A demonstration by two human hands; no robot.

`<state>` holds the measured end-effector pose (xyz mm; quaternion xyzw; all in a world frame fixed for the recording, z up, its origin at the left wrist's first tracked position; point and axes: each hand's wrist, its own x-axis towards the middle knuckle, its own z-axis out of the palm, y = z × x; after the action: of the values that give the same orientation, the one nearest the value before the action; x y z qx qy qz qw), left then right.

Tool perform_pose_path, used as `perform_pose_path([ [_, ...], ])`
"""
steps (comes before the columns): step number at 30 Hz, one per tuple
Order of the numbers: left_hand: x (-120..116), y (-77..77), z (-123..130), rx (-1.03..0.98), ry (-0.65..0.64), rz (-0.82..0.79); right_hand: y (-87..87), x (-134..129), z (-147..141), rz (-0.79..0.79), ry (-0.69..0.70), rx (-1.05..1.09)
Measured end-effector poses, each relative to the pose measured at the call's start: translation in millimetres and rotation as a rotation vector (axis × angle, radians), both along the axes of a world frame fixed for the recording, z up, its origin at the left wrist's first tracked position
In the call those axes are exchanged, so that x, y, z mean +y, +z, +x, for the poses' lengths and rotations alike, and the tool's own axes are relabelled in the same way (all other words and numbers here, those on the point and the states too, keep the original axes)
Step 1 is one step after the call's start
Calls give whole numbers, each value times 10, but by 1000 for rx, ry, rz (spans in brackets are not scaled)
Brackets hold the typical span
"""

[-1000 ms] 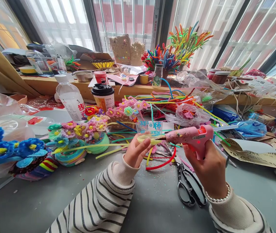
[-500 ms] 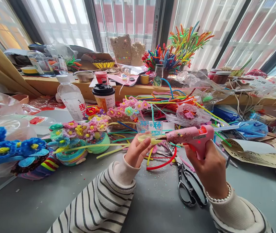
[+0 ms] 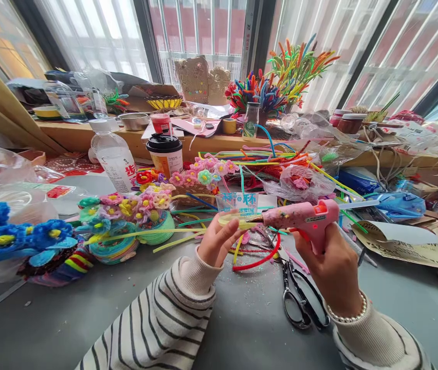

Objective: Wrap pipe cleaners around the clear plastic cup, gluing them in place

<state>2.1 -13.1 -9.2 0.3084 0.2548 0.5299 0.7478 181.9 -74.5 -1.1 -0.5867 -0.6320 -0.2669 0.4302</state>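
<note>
My right hand is wrapped around the grip of a pink hot glue gun, which has a glue stick jutting from its back. Its nozzle points left and meets, or nearly meets, a pale yellow pipe cleaner coil. That coil is pinched in my left hand, with long yellow ends trailing off to the left. Directly behind stands a clear plastic cup with blue lettering; whether the coil touches it I cannot tell. Below the glue gun, black-handled scissors lie on the grey table.
Pipe-cleaner flower pots crowd the left. A water bottle and a lidded paper cup stand behind them. Loose pipe cleaners pile up at the back. A red pipe cleaner curves near the scissors; brown paper lies right.
</note>
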Motion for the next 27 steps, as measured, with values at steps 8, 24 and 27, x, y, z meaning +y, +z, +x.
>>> perform_pose_path([
  [8,1,-15,-11,-1,0,9,-6,-3,10,-6,-14,2],
  [24,-4,14,-14,-12,-3,3,-32,9,30,-15,-15,30],
  [27,0,3,-18,-16,-1,10,-50,18,40,-17,-15,47],
])
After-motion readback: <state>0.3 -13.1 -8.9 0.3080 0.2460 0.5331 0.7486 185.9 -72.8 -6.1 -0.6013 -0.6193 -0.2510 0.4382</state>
